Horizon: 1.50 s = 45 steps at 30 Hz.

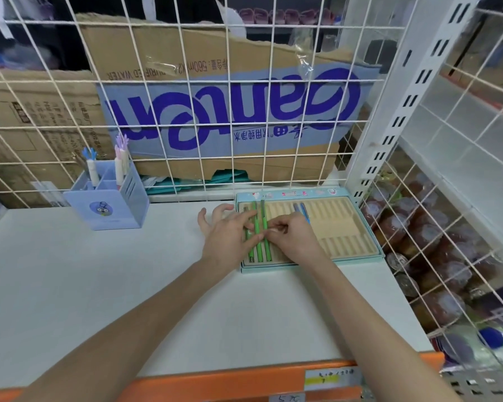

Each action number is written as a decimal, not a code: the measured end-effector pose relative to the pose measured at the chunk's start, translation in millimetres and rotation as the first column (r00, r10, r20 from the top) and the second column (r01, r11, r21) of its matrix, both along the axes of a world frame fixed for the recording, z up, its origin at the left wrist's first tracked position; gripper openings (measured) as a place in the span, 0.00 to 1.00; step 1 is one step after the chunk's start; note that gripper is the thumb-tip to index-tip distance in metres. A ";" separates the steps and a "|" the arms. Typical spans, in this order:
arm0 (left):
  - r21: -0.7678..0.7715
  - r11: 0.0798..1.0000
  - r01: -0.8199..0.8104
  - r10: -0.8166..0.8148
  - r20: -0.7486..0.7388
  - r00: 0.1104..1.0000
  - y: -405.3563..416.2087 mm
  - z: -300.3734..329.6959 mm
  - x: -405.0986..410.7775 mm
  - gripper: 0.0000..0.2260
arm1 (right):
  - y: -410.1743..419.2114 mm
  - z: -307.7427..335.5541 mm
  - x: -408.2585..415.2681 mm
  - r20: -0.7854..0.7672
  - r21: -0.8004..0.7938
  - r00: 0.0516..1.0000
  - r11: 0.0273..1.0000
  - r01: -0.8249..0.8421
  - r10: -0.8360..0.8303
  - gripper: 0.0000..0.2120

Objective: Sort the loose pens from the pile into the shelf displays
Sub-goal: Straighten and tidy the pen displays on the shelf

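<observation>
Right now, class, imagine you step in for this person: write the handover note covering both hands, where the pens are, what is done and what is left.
Left hand: fingers spread, fingertips pressing on the green pens in the slotted beige display tray.
Right hand: fingers curled, pinching at one green pen beside the left fingertips.
Pens: three green ones lie in the tray's left slots, two blue pens further right; a few antler-topped pens stand in the lilac desk holder.
Done: five pens in the tray.
Left: seat the green pen being handled. Most slots remain unfilled; no loose pile is in view.
</observation>
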<state>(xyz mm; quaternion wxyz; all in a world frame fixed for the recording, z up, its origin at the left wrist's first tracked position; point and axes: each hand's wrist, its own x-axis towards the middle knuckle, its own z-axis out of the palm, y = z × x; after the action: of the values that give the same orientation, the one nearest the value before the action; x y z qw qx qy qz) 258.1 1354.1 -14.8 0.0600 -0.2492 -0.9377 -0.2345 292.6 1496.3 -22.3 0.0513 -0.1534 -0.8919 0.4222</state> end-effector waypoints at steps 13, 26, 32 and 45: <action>-0.014 0.998 0.067 -0.068 -0.216 0.974 -5.6 -13.1 -9.0 0.15 | -10.4 9.1 11.6 0.000 0.138 1.000 0.990 -0.015 0.015 0.19; -0.166 0.985 0.036 -0.069 -0.198 0.978 -3.1 -8.2 -5.3 0.15 | -11.4 1.0 10.6 -0.056 0.142 0.998 0.990 -0.008 0.016 0.18; -0.220 0.974 0.049 -0.116 -0.303 0.946 -1.8 -12.6 -10.0 0.11 | -11.3 -0.4 8.7 -0.054 0.162 0.998 0.986 -0.028 0.037 0.18; -0.253 0.967 0.041 -0.129 -0.344 0.930 -10.9 -26.4 -17.4 0.22 | -10.5 -0.4 12.6 -0.073 0.155 0.997 0.988 -0.027 0.039 0.19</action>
<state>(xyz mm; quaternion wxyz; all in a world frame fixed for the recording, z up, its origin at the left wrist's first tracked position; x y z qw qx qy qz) 240.7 1343.2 -41.2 0.1886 -0.3338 -0.9208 -0.0718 305.3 1485.8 -22.7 0.0900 -0.1181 -0.9217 0.3584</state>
